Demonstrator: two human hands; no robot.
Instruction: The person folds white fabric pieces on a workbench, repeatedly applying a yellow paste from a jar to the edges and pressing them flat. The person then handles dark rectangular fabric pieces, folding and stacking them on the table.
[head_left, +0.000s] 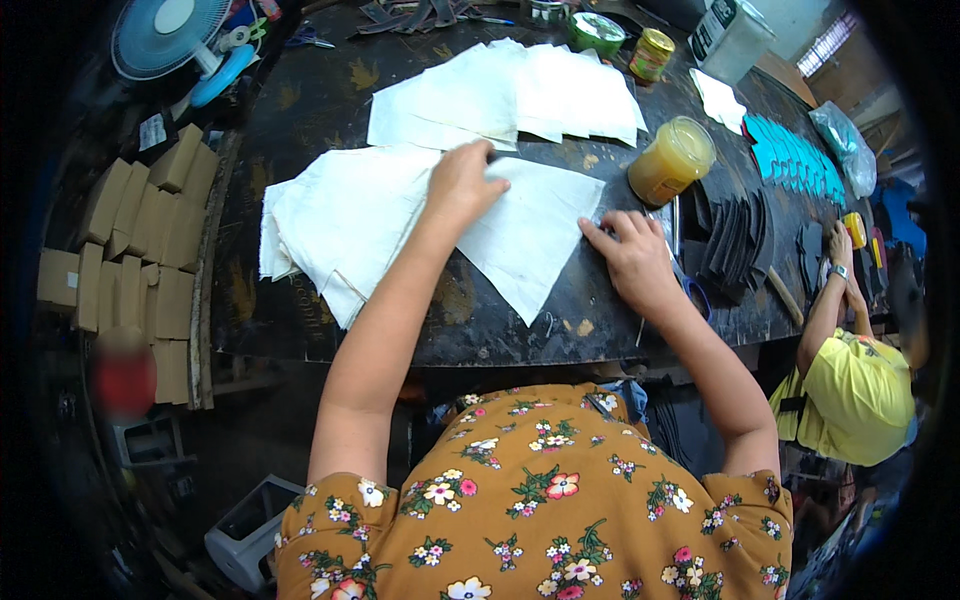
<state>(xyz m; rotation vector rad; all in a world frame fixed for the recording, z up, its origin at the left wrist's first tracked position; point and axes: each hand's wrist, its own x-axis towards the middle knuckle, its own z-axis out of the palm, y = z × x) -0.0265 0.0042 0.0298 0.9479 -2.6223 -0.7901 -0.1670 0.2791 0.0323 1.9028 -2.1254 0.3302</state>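
Note:
A single white cloth-like piece (527, 230), roughly triangular, lies flat on the dark table in front of me with its point toward me. My left hand (465, 187) rests over its upper left edge, thumb apart from the bent fingers; a small dark spot shows by the fingertips, too small to name. At the right corner of the same piece is my right hand (637, 262), its thumb stretched toward the edge and its fingers loosely curved. Under my left forearm a stack of similar white pieces (345, 215) is spread out. More white pieces (450, 98) lie fanned beyond it.
A jar of yellowish paste (672, 160) stands beyond my right hand. Right of it are black curved strips (735, 240), scissors (695, 292) and turquoise pieces (795, 160). A co-worker in yellow (858, 395) sits far right. Cardboard boxes (130, 235) and a fan (168, 38) are left.

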